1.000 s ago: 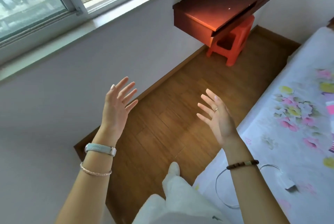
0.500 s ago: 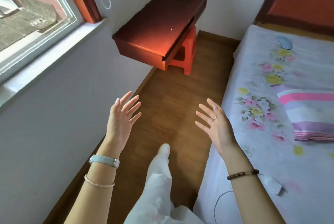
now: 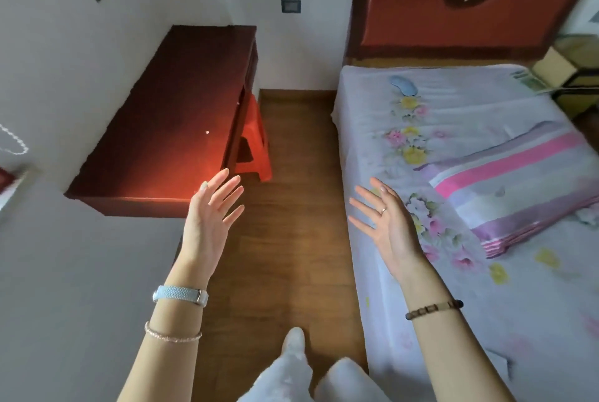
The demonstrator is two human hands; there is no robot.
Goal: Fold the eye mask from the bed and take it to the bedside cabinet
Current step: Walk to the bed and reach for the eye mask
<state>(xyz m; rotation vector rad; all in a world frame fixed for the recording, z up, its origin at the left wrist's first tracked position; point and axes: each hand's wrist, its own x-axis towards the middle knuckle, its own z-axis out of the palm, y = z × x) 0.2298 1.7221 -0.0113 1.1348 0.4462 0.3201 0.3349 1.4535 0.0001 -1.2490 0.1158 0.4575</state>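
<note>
A small light-blue eye mask lies flat near the head of the bed, on the floral sheet close to the headboard. A yellowish bedside cabinet stands at the far right beside the headboard. My left hand is raised over the floor with fingers spread and nothing in it. My right hand hovers over the bed's near left edge, palm up, fingers apart and empty. Both hands are far from the mask.
A dark red-brown desk runs along the left wall with an orange plastic stool tucked under it. A folded striped blanket lies on the bed. A strip of wooden floor separates desk and bed.
The view has swung right from the window to the bed and headboard, bringing the eye mask and cabinet into sight. Both hands stay raised and open.
</note>
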